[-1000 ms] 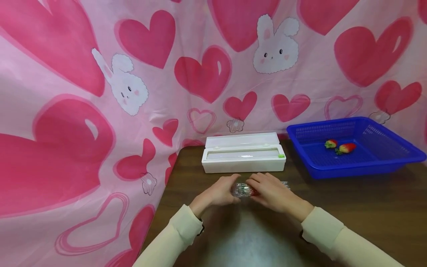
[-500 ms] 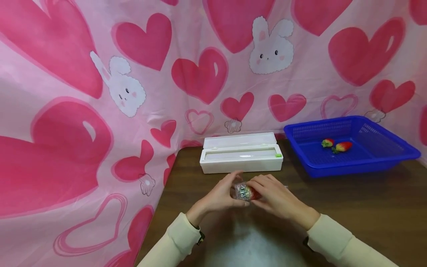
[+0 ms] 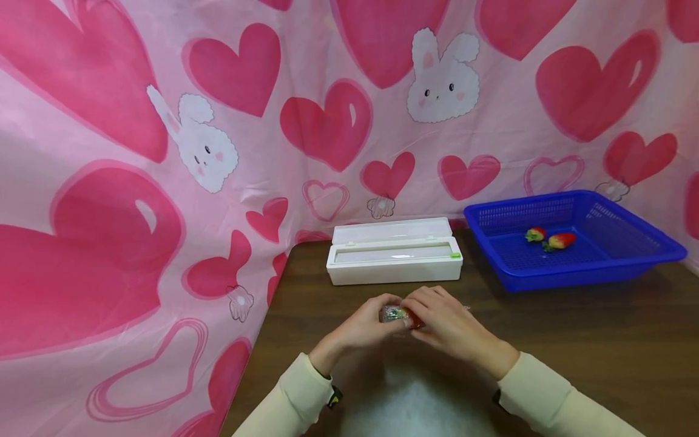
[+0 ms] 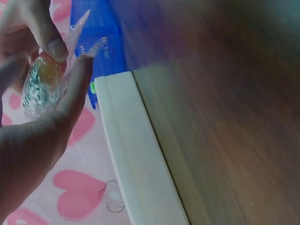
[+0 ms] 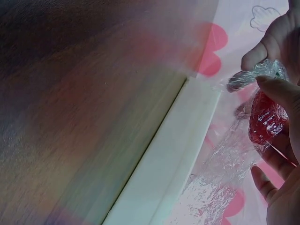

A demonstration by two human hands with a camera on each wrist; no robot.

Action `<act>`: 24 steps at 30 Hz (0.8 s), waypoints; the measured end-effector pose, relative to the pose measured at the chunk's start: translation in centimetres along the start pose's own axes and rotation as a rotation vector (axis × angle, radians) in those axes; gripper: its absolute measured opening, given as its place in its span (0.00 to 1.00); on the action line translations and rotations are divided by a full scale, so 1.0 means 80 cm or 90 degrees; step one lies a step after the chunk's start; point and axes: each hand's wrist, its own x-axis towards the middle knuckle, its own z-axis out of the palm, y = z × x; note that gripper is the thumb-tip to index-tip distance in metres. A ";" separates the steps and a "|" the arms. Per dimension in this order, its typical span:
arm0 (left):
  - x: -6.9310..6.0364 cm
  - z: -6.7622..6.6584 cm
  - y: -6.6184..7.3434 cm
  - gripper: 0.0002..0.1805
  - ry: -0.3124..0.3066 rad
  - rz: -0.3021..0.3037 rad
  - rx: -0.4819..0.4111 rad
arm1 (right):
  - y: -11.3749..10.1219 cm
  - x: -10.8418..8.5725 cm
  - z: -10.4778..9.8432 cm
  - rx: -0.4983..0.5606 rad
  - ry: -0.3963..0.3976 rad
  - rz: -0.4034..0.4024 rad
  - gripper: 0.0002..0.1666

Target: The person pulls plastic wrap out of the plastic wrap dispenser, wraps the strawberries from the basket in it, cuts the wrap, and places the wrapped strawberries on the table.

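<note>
Between the two hands is a strawberry (image 3: 413, 319) wrapped in clear cling film (image 5: 218, 164), held above the dark wood table. My left hand (image 3: 361, 329) curls its thumb and fingers round the leafy end. The right hand (image 3: 449, 323) pinches the red end, its thumb lying against the film. In the right wrist view the red strawberry (image 5: 266, 117) shows through crinkled film, and a loose length of film trails below it. From the left wrist view, the film is bunched over the strawberry's green leaves (image 4: 35, 91). Part of the fruit is hidden behind fingers.
Behind the hands stands a white cling film box (image 3: 394, 271) with its lid raised and a green slider at its right end. A blue plastic basket (image 3: 568, 272) at the back right holds two strawberries (image 3: 560, 241). A pink heart-print cloth (image 3: 327, 54) hangs behind and left.
The left fingers have closed in round the leafy end of the strawberry, after standing wider apart. Both hands stay in nearly the same place. The camera has shifted slightly.
</note>
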 end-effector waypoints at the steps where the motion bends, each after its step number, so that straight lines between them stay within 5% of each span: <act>1: 0.001 0.001 0.000 0.25 -0.002 0.004 -0.016 | 0.000 0.000 0.000 0.000 0.004 -0.004 0.26; 8: 0.004 0.002 -0.003 0.21 0.002 -0.008 -0.104 | -0.004 0.000 -0.005 0.015 -0.044 0.072 0.42; 12: 0.007 0.001 -0.009 0.19 -0.010 0.002 -0.129 | -0.005 -0.003 -0.006 -0.051 -0.099 0.097 0.52; 17: 0.011 0.003 -0.012 0.19 -0.017 0.004 -0.126 | -0.004 -0.002 0.001 -0.139 -0.078 0.067 0.39; 24: 0.006 0.004 -0.012 0.20 0.022 -0.043 -0.129 | -0.004 -0.003 0.000 -0.144 -0.061 0.054 0.26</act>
